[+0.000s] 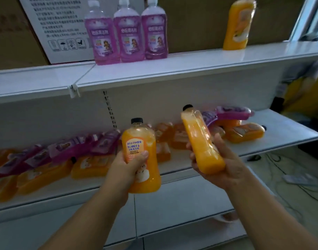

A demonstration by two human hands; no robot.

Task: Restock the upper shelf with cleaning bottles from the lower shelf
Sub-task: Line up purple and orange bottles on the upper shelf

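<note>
Fingers of the left hand (129, 166) curl around an upright orange bottle (141, 157); the right hand (219, 159) grips a second orange bottle (202, 141), tilted left, both in front of the lower shelf (281, 136) strewn with lying bottles. On the upper shelf (190, 64) stand three purple bottles (126, 33) and, well apart, another orange one (238, 24).

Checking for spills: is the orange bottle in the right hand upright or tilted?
Tilted: the orange bottle in the right hand leans, black cap up-left.

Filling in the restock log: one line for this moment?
left hand: holds orange bottle | right hand: holds tilted orange bottle | upper shelf: three purple, one orange
</note>
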